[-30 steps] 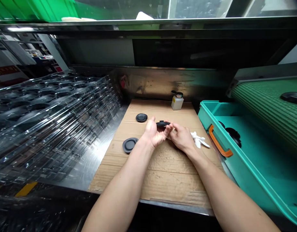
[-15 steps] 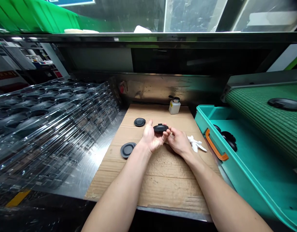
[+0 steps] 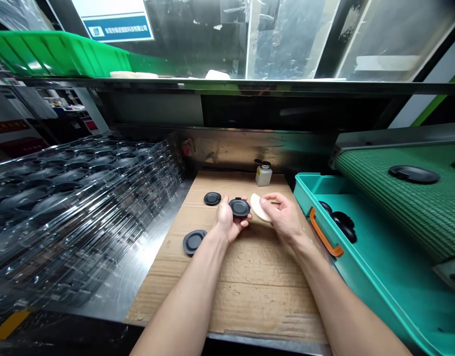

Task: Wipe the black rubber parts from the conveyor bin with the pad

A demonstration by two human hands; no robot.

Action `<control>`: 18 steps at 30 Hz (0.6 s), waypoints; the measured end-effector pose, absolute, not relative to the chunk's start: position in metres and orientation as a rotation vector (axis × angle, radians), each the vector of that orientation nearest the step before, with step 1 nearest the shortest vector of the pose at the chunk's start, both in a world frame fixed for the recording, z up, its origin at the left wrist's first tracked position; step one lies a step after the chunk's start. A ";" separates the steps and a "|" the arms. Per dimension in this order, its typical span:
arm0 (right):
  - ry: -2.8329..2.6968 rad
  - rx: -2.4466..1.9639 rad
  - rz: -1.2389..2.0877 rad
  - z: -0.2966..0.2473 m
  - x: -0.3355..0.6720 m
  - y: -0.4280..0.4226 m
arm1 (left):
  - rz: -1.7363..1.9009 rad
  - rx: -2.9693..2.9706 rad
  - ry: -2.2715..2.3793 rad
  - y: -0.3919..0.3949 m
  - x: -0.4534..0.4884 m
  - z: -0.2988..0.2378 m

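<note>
My left hand (image 3: pixel 227 222) is closed around the edge of a small round black plastic part (image 3: pixel 239 207) with a tab on its rim; the dished face is turned up toward me. Just right of it, my right hand (image 3: pixel 282 215) pinches a flat white pad (image 3: pixel 260 207), which looks like a round cotton pad. A narrow gap separates the pad from the black part. On the cardboard sheet (image 3: pixel 257 277), one black round part (image 3: pixel 212 199) lies beyond my left hand and another black round part (image 3: pixel 193 242) lies beside my left forearm.
A dispenser bottle (image 3: pixel 263 175) with its cap flipped up stands at the back. Stacked clear trays (image 3: pixel 82 198) fill the left. On the right is a teal bin (image 3: pixel 383 262) with several black parts, beside a green conveyor belt (image 3: pixel 390 153) carrying black parts. A metal shelf (image 3: pixel 227 86) spans above.
My right hand has left the black part and now holds the white pad. The black part has tilted to face me. The white pieces seen at the right no longer show on the cardboard.
</note>
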State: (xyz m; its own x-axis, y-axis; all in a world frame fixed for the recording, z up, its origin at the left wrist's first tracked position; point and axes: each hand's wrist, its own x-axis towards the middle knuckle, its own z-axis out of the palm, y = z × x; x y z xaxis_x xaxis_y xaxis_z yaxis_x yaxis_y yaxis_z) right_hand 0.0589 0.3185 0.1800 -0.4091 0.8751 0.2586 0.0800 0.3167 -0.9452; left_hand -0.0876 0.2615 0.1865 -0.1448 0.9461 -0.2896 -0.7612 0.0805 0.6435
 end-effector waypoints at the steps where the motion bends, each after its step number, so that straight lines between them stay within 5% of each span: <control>1: -1.796 -0.835 1.229 0.181 0.058 0.316 | 1.529 0.328 0.851 0.263 -0.086 0.184; 18: -2.043 -0.693 1.500 0.193 0.067 0.313 | 1.490 0.375 0.929 0.268 -0.076 0.173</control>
State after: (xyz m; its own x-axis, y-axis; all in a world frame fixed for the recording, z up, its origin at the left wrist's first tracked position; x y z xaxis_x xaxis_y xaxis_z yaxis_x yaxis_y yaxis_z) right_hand 0.0665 0.3127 0.1932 -0.7408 0.6642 0.1002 0.1033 0.2602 -0.9600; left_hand -0.0763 0.2679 0.1731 -0.1697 0.9411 -0.2924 -0.6768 0.1044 0.7287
